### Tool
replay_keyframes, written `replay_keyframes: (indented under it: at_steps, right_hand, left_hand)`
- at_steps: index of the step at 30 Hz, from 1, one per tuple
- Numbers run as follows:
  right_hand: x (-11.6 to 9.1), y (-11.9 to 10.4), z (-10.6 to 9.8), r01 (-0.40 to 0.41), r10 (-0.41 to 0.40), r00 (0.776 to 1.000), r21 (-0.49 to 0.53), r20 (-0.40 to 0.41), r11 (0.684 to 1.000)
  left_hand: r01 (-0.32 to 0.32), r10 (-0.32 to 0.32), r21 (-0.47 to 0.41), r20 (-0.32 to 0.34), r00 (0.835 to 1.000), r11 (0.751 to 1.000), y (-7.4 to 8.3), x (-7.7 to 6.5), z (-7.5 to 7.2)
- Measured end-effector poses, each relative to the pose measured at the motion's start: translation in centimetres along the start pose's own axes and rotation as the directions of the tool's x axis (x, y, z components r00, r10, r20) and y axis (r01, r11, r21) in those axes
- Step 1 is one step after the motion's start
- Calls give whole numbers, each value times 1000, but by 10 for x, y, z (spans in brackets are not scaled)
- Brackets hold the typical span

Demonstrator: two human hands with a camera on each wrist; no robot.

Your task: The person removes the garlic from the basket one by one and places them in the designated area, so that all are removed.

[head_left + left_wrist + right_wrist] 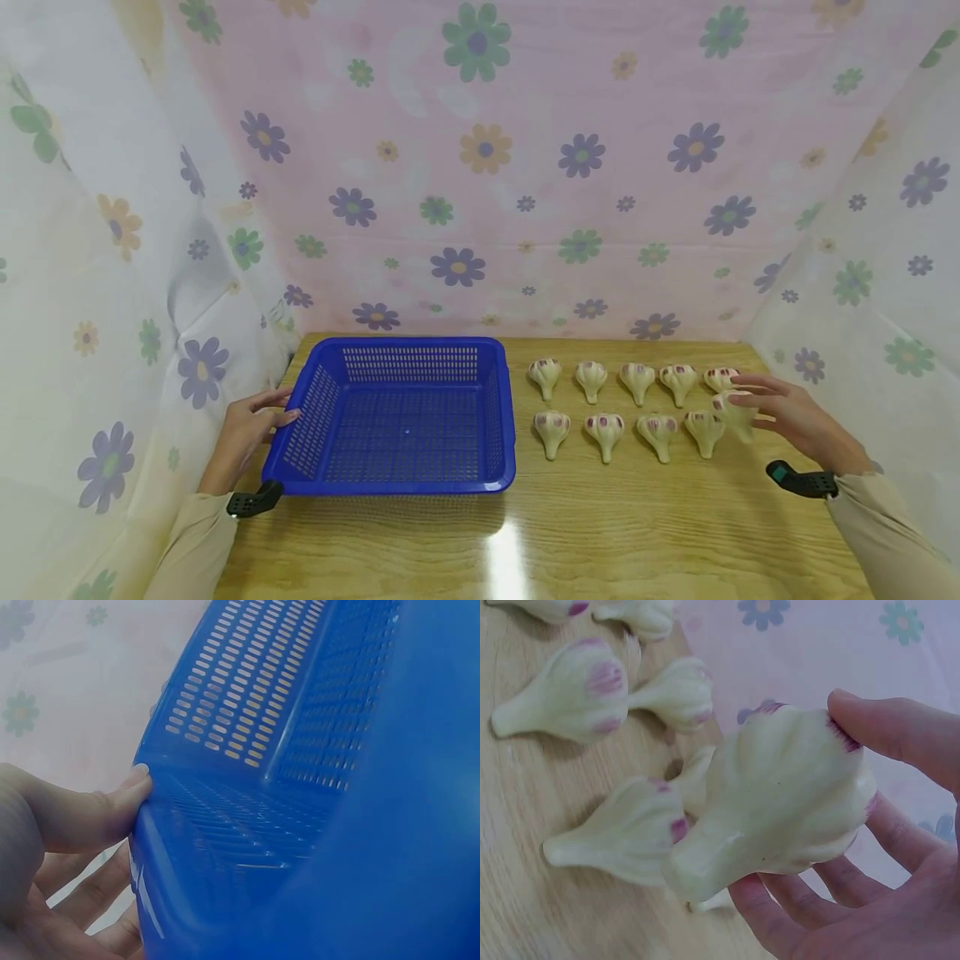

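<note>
A blue plastic basket (pixel 397 488) with slotted walls stands on the left part of the table, nothing inside it. My left hand (pixel 246 433) grips its left rim, the thumb (pixel 112 806) on top and the other fingers against the outer wall. On the right, my right hand (pixel 802 418) holds a garlic bulb (pixel 780 791), cream with purple patches, between thumb and fingers. This bulb hangs above the table at the right end of two rows of garlic bulbs (pixel 657 433). In the head view it partly overlaps a back-row bulb (pixel 720 379).
The wooden table (pixel 600 533) ends at the back against a pink flowered cloth (pixel 480 208). White flowered cloths enclose the left and right sides. The garlic rows lie between the basket's right wall and my right hand, stems toward me. A wrist camera (pixel 802 481) sits on each wrist.
</note>
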State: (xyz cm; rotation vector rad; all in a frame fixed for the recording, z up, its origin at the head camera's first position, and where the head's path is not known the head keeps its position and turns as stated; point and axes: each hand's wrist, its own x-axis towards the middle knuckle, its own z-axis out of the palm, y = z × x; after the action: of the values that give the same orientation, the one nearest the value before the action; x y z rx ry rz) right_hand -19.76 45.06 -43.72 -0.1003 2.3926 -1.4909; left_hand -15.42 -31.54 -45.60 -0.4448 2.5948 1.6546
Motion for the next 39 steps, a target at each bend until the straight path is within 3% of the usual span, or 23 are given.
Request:
replay_keyframes:
  at_steps: [8,16,23,27,30,39]
  right_hand:
    - [-6,27,-14,-49,52,998,74,-41,996]
    - [-5,67,-13,-38,55,995,181,-89,983]
    - [-4,94,-4,50,-10,993,332,-122,942]
    - [1,92,2,-36,61,987,162,-151,986]
    - [7,86,7,-87,92,979,32,-183,996]
    - [17,77,5,-49,46,971,-8,-234,999]
  left_hand:
    - [35,-35,10,-12,999,999,2,2,2]
    - [19,-19,20,-15,1000,1000,1,-1,0]
    - [30,-30,28,-30,999,999,0,-1,1]
    - [29,-28,15,-39,999,999,1,-2,2]
    - [36,-36,8,-48,998,999,3,-1,4]
    - [53,-53,-8,-66,996,999,7,0,8]
